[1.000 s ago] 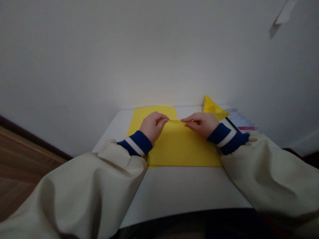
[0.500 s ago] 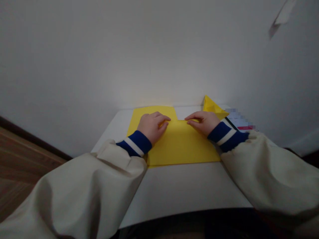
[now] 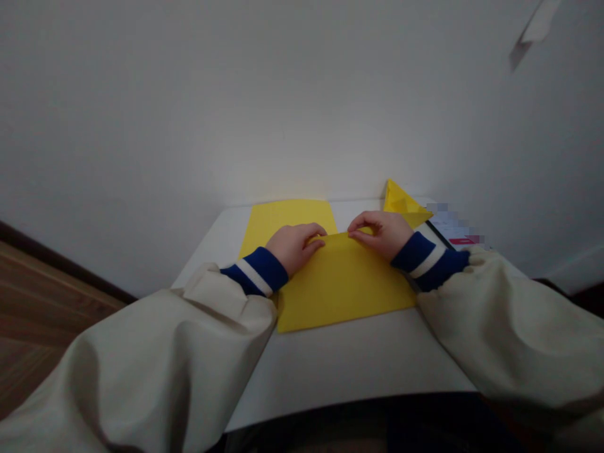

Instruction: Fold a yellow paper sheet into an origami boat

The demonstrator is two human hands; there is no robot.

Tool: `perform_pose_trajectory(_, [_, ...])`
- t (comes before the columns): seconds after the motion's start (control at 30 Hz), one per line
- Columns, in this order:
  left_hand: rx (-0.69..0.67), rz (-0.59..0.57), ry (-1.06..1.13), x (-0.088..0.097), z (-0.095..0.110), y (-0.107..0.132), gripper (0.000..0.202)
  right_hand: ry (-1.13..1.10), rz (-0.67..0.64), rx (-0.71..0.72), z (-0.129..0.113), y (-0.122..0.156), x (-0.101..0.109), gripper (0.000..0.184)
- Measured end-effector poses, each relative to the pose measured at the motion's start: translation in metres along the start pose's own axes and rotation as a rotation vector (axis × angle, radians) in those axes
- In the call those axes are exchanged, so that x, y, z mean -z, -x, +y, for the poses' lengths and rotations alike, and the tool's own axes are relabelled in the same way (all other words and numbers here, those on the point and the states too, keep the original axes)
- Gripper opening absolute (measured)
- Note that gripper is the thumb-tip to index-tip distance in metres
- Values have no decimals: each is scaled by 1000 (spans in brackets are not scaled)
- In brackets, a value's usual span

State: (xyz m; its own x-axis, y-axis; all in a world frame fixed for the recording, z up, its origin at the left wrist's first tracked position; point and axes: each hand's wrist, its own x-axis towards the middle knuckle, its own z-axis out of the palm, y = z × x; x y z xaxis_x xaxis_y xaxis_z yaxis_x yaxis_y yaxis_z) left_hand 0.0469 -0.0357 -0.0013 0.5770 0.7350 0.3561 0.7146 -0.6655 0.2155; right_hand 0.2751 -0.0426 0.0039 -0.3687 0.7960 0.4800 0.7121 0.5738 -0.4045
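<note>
A sheet of yellow paper [image 3: 349, 283] lies in front of me on the white table, its near edge slanting lower at the left. Along its far edge, my left hand [image 3: 298, 246] pinches the paper between thumb and fingers. My right hand [image 3: 381, 231] grips the same edge a short way to the right, thumb and fingertip pressed together. Behind my left hand lies another yellow sheet [image 3: 292, 212], partly covered. A folded yellow paper shape [image 3: 403, 204] with a pointed top stands just beyond my right hand.
The white table [image 3: 353, 365] reaches back to a pale wall [image 3: 302, 100]. To the right of my right wrist is a flat item with a screen-like, partly blurred face [image 3: 448, 226]. Brown wood [image 3: 47, 321] shows at the lower left.
The left side of the held paper has come nearer to me, so the sheet now sits tilted. My left hand has moved slightly toward me; my right hand has barely moved.
</note>
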Motion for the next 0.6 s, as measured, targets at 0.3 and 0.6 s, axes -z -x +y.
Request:
perform_pose_trajectory(0.3, [29,108,-169,3,2,0,18,61,83,-135,6,2,3,12])
perform_pose_trajectory(0.6, [29,136,-283,7,4,1,14,153,115,-74,14,3,0,18])
